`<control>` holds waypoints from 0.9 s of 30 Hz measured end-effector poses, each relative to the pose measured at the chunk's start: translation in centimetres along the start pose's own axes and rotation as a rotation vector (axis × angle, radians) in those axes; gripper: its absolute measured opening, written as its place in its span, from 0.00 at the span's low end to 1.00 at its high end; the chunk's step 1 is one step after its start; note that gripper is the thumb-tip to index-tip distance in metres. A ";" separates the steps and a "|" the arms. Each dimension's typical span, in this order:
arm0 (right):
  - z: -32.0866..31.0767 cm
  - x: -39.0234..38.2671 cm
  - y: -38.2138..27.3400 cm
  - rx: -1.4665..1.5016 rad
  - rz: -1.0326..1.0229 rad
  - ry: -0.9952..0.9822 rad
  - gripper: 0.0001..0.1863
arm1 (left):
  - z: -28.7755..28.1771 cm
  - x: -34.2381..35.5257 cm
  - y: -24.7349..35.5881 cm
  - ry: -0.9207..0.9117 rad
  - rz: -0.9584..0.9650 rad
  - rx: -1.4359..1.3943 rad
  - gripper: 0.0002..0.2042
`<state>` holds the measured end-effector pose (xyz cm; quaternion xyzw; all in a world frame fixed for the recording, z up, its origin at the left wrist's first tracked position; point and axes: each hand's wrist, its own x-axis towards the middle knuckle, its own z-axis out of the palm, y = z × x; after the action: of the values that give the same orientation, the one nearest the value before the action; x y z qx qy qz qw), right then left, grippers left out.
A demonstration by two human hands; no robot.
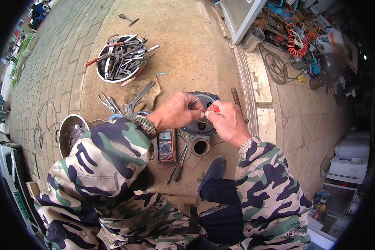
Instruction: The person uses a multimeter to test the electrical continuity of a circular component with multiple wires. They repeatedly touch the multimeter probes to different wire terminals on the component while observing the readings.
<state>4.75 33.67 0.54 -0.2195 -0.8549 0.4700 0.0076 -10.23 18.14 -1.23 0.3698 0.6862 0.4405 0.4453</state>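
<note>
My left hand and my right hand meet with pinched fingertips over a dark, round motor or pump housing. A thin yellow-green wire runs up from the housing's open top to the fingertips. Something small and red shows in my right fingers; its kind is hard to tell. The housing has a round pipe opening on its near side. Beside it, left of the opening, lies an orange-edged multimeter with thin red leads. The fingers hide the wire's end.
A bowl heaped with hand tools stands far left. Pliers and an adjustable wrench lie nearer. A metal pan is at left. More tools lie by my shoe. A door track runs along the right.
</note>
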 end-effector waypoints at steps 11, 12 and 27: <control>0.0 -0.5 -0.4 -0.376 -0.519 0.161 0.10 | -0.6 -0.4 0.1 -0.013 -0.006 0.116 0.04; -0.4 -1.2 -0.7 -0.481 -0.503 0.114 0.09 | -0.7 -0.4 0.4 -0.029 -0.019 0.127 0.04; 0.3 -1.5 -0.2 -0.540 -0.595 0.182 0.06 | -0.3 0.3 -0.3 -0.045 0.041 0.068 0.05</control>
<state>6.00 32.74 0.84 0.0025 -0.9695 0.1850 0.1608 -10.65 18.20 -1.57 0.4084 0.6830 0.4175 0.4386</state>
